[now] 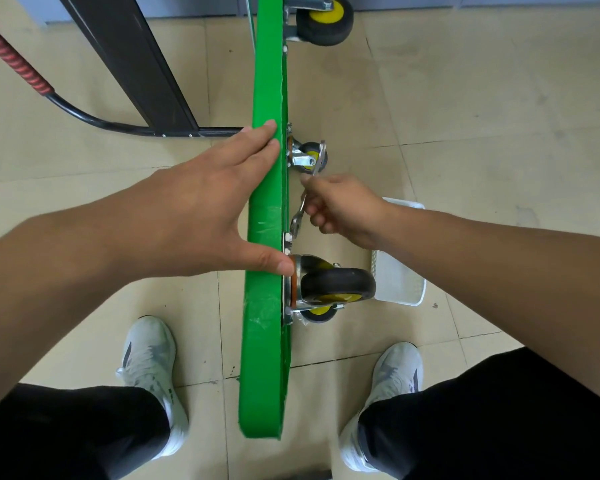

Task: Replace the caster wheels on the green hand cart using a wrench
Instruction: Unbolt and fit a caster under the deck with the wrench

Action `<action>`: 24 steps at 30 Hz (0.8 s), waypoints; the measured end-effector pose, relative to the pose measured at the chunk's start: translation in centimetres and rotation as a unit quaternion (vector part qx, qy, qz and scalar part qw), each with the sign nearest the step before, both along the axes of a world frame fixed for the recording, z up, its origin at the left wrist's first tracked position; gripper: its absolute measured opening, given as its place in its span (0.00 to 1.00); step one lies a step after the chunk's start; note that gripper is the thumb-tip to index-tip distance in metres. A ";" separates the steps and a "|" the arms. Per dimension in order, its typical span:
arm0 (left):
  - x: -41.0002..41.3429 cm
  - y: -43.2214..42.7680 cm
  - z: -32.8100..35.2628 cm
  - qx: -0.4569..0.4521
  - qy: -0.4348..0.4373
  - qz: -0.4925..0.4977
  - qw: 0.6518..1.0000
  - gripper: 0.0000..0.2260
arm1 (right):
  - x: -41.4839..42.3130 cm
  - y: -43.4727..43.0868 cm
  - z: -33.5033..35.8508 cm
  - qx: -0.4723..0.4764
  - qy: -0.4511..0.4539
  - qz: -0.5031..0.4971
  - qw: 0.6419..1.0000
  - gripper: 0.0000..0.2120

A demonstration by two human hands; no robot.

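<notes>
- Currently the green hand cart [267, 168] stands on its edge on the floor, casters facing right. Its red-wrapped handle [14, 60] is far left of the deck.
- left hand [201, 209]: spread flat over the deck's top edge, holding nothing. The thumb tip touches the near caster's mounting plate.
- wrench [298, 220]: just right of the deck, lower end at a plate bolt [287, 237].
- right hand [343, 209]: right of the deck, fingers curled round the wrench's middle.
- near caster [336, 285]: mounted on the deck's right face. A second caster [310, 157] and a far caster [324, 19] sit further along it.
- white basket [402, 278]: on the floor right of the deck, beyond the near caster.
- Step, my read: turning a bolt on the near caster's plate; can't tell whether loosening or tightening.
- To do it well: seat the wrench head fully before pulling and use short swings close to the deck. Press down with the left hand so the deck doesn't tip, and keep the thumb off the plate.
</notes>
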State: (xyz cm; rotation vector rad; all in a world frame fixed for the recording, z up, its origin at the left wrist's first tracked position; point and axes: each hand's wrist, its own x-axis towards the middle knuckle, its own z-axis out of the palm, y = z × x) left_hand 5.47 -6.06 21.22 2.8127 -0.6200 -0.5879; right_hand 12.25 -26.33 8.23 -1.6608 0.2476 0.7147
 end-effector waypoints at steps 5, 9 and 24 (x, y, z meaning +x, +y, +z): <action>0.0 0.1 0.0 0.000 -0.002 -0.002 1.000 0.63 | -0.2 -0.4 -1.6 0.030 0.258 -0.015 0.966 0.20; 0.0 0.2 -0.2 -0.003 -0.003 -0.002 1.000 0.63 | -0.6 -0.2 -2.1 0.042 0.326 -0.015 0.944 0.18; 0.0 0.2 -0.3 -0.010 -0.007 -0.010 1.000 0.63 | -1.0 0.5 -3.9 0.072 0.362 0.021 0.929 0.09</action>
